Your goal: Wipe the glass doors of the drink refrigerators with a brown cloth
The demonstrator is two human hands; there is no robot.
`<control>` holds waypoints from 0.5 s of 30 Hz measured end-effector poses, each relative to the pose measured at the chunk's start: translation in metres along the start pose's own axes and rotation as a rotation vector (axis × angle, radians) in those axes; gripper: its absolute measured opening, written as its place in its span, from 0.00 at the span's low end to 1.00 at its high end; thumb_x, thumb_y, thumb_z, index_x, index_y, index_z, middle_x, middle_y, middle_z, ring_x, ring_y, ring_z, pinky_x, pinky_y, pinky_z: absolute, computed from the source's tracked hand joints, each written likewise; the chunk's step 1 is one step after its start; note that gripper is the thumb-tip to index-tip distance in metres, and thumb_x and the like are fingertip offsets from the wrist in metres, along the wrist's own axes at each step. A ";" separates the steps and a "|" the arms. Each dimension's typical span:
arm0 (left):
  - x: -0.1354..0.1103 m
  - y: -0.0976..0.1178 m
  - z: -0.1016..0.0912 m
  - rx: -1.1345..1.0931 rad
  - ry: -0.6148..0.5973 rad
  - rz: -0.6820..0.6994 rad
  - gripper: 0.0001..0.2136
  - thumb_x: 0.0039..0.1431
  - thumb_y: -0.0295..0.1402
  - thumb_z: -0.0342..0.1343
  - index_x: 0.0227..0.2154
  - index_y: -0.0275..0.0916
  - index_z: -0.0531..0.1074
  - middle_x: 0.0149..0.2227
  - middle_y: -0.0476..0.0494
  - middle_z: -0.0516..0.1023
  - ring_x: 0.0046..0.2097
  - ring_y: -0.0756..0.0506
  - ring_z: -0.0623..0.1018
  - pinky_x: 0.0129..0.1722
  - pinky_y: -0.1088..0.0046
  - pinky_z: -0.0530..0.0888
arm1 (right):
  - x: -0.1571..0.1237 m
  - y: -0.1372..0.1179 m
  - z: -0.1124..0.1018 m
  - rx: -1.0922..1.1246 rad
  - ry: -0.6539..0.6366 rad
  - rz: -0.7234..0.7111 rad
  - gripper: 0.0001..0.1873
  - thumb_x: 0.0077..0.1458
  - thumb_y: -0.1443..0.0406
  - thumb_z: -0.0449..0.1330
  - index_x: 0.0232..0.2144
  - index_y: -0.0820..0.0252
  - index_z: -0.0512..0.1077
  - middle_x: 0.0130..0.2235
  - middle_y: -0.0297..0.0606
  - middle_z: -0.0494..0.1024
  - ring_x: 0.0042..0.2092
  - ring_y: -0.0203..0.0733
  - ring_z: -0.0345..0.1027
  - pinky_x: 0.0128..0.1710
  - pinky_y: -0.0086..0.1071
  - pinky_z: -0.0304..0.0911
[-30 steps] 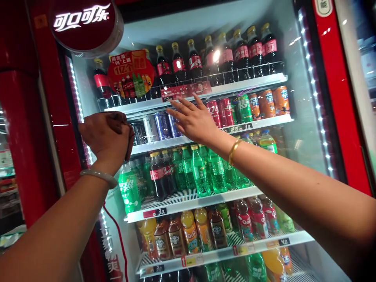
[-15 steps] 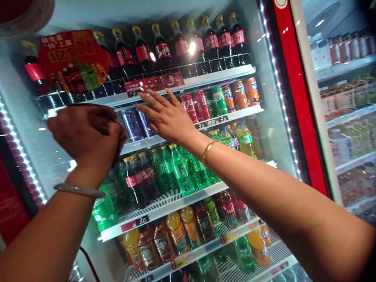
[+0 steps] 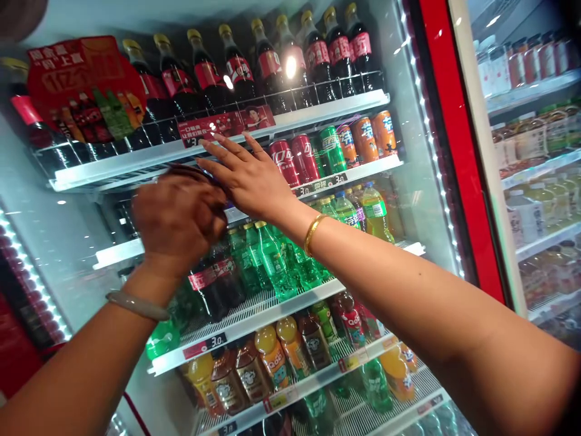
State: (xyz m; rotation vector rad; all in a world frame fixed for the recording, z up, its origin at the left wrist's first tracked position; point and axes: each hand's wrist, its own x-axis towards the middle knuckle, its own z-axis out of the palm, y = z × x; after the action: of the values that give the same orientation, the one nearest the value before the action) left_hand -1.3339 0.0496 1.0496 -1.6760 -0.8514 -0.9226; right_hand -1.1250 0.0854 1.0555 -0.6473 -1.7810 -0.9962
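My left hand (image 3: 175,221) is closed around a dark, crumpled cloth (image 3: 193,175), partly hidden by my fingers and blurred. It is in front of the can shelf, just left of my right hand (image 3: 247,175). That hand lies flat with fingers spread, its fingertips near the price strip below the top shelf. Bright reflections suggest glass there, but I cannot tell whether the palm touches it. Red cola cans (image 3: 285,162) stand just right of my right hand. Below both hands are green soda bottles (image 3: 275,260) and cola bottles (image 3: 211,281).
Yellow-capped cola bottles (image 3: 267,57) line the top shelf, with a round red promotional sign (image 3: 86,88) at left. Juice bottles (image 3: 272,360) fill a lower shelf. A red door frame (image 3: 458,139) borders the right side, beside another drinks cooler (image 3: 540,166).
My left hand has moved right with the cloth, up close to my right hand, covering the blue cans. My right hand stays nearly in place. The view has shifted slightly.
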 end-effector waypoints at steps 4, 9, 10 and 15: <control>-0.003 0.003 0.010 0.093 0.057 0.238 0.19 0.54 0.44 0.64 0.48 0.50 0.70 0.54 0.41 0.78 0.58 0.33 0.77 0.60 0.48 0.69 | 0.001 -0.002 -0.002 -0.098 -0.046 0.000 0.32 0.70 0.63 0.36 0.72 0.47 0.56 0.77 0.27 0.50 0.78 0.46 0.39 0.76 0.52 0.34; 0.010 -0.018 -0.005 0.124 0.114 0.167 0.17 0.54 0.43 0.63 0.45 0.48 0.70 0.52 0.41 0.79 0.58 0.32 0.78 0.61 0.47 0.70 | -0.005 0.017 -0.023 -0.110 -0.171 -0.061 0.33 0.69 0.65 0.32 0.72 0.44 0.52 0.77 0.22 0.45 0.78 0.43 0.36 0.75 0.51 0.32; 0.010 -0.020 -0.008 0.128 0.126 0.127 0.16 0.54 0.42 0.62 0.45 0.48 0.70 0.51 0.41 0.79 0.58 0.32 0.78 0.61 0.47 0.69 | -0.010 0.025 -0.030 -0.110 -0.198 -0.077 0.33 0.69 0.66 0.34 0.72 0.44 0.51 0.77 0.22 0.45 0.78 0.41 0.37 0.76 0.51 0.32; 0.009 0.015 0.002 0.147 0.166 -0.027 0.16 0.56 0.45 0.60 0.45 0.47 0.72 0.50 0.40 0.79 0.57 0.29 0.76 0.61 0.44 0.68 | -0.040 0.069 -0.045 -0.148 -0.175 -0.022 0.30 0.71 0.62 0.42 0.73 0.42 0.50 0.78 0.24 0.46 0.79 0.40 0.37 0.78 0.53 0.30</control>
State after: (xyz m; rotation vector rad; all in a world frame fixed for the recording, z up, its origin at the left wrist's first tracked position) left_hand -1.3163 0.0484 1.0503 -1.4438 -0.8112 -0.9793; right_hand -1.0331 0.0839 1.0515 -0.8309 -1.8814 -1.1225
